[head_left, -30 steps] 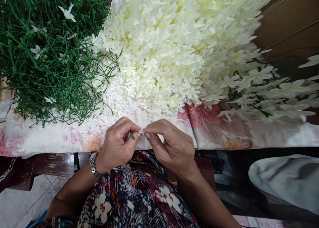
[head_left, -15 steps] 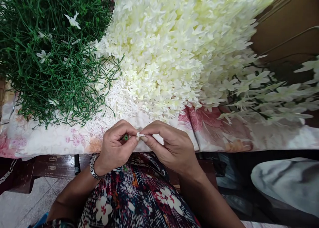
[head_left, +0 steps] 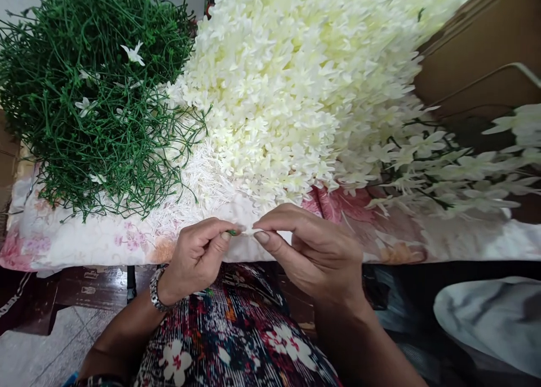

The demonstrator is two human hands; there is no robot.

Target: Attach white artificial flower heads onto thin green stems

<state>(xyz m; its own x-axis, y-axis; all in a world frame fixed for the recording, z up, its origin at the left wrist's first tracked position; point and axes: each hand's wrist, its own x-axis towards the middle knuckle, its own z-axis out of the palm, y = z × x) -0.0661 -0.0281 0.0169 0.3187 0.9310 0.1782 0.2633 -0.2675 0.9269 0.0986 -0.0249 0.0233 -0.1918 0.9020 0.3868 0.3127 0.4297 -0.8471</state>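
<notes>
The left hand (head_left: 200, 254) pinches a small green piece (head_left: 231, 232) between thumb and forefinger, while the thumb and forefinger of the right hand (head_left: 321, 252) come nearly together just beside it, a pale bit (head_left: 247, 230) showing between the two hands, too small and blurred to tell whether the right fingers grip it. Both hands are over the near edge of a floral cloth (head_left: 139, 243). Beyond them lie a heap of thin white strands (head_left: 207, 176), a tangle of green stems (head_left: 97, 105) to the left and massed white flowers (head_left: 274, 94).
</notes>
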